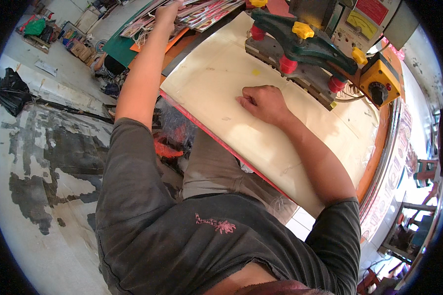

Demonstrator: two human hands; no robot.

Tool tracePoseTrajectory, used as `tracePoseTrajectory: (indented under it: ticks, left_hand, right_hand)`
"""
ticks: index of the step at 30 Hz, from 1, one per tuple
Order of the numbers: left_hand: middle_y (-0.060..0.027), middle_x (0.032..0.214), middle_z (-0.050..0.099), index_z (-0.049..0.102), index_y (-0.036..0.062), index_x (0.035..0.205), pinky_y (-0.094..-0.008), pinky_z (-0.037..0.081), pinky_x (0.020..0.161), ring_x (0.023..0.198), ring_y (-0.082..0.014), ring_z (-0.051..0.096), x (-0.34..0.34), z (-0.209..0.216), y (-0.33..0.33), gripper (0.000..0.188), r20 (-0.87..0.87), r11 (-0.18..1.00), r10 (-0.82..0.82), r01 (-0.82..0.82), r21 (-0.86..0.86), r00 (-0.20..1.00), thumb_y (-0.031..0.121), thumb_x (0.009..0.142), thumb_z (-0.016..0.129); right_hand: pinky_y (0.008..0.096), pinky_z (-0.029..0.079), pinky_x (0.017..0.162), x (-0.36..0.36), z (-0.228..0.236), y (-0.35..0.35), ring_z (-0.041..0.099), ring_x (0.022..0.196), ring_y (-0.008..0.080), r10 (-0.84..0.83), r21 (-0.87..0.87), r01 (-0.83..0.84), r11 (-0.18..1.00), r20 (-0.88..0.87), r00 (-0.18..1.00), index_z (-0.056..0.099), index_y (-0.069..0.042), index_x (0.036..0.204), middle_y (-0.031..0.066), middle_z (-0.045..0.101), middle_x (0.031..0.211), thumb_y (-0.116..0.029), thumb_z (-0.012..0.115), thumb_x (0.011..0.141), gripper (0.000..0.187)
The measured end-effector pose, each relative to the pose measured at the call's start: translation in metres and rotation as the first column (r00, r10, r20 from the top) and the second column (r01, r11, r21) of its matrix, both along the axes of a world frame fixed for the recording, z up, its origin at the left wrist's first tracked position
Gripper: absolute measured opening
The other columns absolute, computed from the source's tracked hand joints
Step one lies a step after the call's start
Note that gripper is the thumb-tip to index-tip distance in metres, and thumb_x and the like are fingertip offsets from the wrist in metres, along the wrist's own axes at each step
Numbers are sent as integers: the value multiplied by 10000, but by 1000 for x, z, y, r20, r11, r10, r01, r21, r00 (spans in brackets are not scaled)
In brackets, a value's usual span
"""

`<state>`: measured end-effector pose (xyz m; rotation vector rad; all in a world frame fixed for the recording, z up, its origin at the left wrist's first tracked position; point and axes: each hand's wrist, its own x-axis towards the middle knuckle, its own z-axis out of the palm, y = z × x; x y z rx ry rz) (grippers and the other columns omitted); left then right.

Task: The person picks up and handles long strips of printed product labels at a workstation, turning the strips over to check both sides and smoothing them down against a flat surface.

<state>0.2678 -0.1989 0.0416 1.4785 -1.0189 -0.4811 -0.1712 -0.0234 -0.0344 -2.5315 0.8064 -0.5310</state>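
My left arm stretches far out to the upper left. At its end my left hand (168,11) is over a pile of colourful printed sheets (209,14); its fingers look curled together, and what they hold, if anything, is too small to make out. On the cream cover sheet (211,88) of the worktable rests my right hand (266,103), closed in a loose fist with nothing visible in it. Just beyond it stands a press machine with a dark green frame (305,49), yellow knobs (302,30) and red cylinders (288,64).
A yellow control box (380,79) with a black dial sits right of the press, below a panel with a meter (362,24). A black plastic bag (12,92) lies at the far left. Clear plastic wrap (177,120) bunches beneath the table's red edge (211,133).
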Motion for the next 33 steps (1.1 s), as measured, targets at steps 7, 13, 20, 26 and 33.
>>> tracePoseTrajectory:
  ticks: [7,13,20,26,33]
  left_hand:
    - [-104,889,739,693,-5,889,-351,539,755,791,-201,685,0,-1,-16,226,-283,956,23,-104,-275,959,61,750,858]
    - [-111,856,733,684,-34,862,-351,532,751,782,-202,685,-24,-8,-5,190,-323,941,234,-297,-162,917,21,752,828]
    - [-74,686,612,621,20,777,-346,427,518,544,-188,558,-101,27,62,188,-466,946,93,-224,-234,880,131,909,697]
    - [-99,931,673,661,-10,949,-360,568,754,919,-238,671,-64,21,146,142,-491,849,77,-316,-423,867,90,868,720]
    - [-274,1214,614,530,-76,1205,-562,543,1030,1135,-430,647,-63,26,157,435,-854,949,-289,14,-314,432,242,939,658]
  right_hand:
    - [520,523,699,5,1,3,677,752,372,3,-1,-3,1000,-7,1000,653,-109,797,135,683,752,-401,612,952,334]
    - [518,523,698,3,6,3,674,756,376,6,-23,-6,1000,4,1000,645,-103,796,144,678,746,-388,617,954,326]
    - [451,479,595,-7,-8,-4,617,618,344,-36,-72,41,997,74,997,581,-45,736,138,615,652,-303,683,938,343]
    - [430,472,579,7,5,8,594,576,333,4,-47,1,999,109,994,579,-43,733,134,590,618,-297,692,935,344]
    - [419,462,566,5,0,6,578,546,298,-38,-54,42,998,78,996,581,-54,730,115,574,596,-305,696,940,347]
